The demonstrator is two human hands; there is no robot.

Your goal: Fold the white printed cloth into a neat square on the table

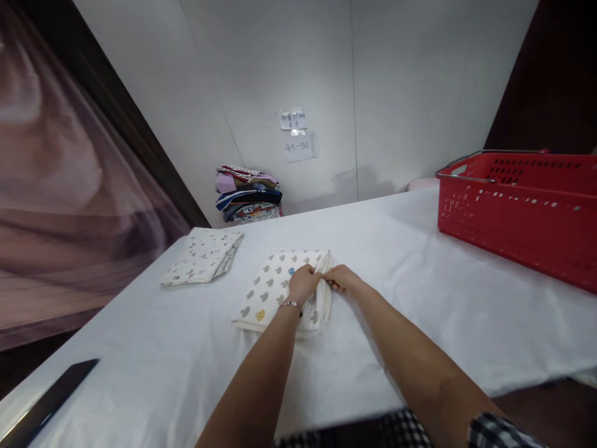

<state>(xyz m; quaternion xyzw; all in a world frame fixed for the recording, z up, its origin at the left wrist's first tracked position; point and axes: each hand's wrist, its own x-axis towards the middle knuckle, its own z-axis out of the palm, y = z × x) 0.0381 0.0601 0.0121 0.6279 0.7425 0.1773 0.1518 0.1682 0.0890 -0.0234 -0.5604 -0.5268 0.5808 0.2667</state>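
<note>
1. The mushroom-print cloth (268, 292) lies folded beneath the left hand (303, 284) and just left of the right hand (342, 279).
2. Both hands appear to pinch the cloth's layered side edge, their fingertips close together.
3. The step in hand looks like handling or aligning those loose layers.
4. Moving this edge would seem to call for a light, even pinch, without dragging the layers beneath.
5. Another folded cloth (200, 255) lies left of the left hand; a red basket (513, 218) stands right of the right hand.
</note>
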